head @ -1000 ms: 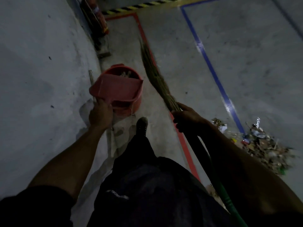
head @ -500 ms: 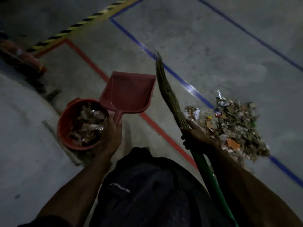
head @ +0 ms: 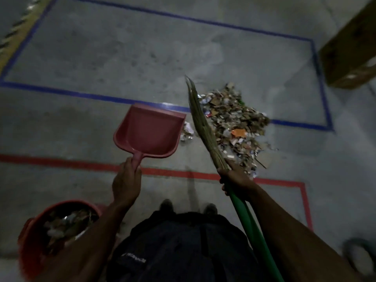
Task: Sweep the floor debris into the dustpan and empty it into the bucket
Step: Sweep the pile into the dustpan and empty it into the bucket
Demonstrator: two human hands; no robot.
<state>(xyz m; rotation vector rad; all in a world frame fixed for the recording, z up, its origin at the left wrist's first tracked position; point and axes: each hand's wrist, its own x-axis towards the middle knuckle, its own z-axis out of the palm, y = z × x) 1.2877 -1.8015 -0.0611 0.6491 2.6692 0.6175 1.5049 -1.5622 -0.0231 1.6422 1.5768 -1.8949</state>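
**Two hands, one dustpan, one broom, one debris pile, one bucket**

The left hand (head: 126, 185) grips the short handle of the single pink plastic dustpan (head: 149, 134), which is held tilted above the floor with its scoop empty. The right hand (head: 236, 181) is wrapped round the one broom (head: 201, 125) where its bundle of straw bristles meets the green handle; the bristles point up and away, just left of the debris. One heap of mixed paper scraps and dry bits (head: 234, 123) lies on the floor, just right of the dustpan, straddling a blue line. One round red bucket (head: 32, 237), holding scraps, stands at lower left beside the left forearm. Two shoe tips show below. The grey concrete floor (head: 122, 47) carries a blue taped rectangle (head: 321, 82) and a red taped line (head: 61, 161). One brown cardboard box (head: 350, 49) sits upper right. Lighting is dim.
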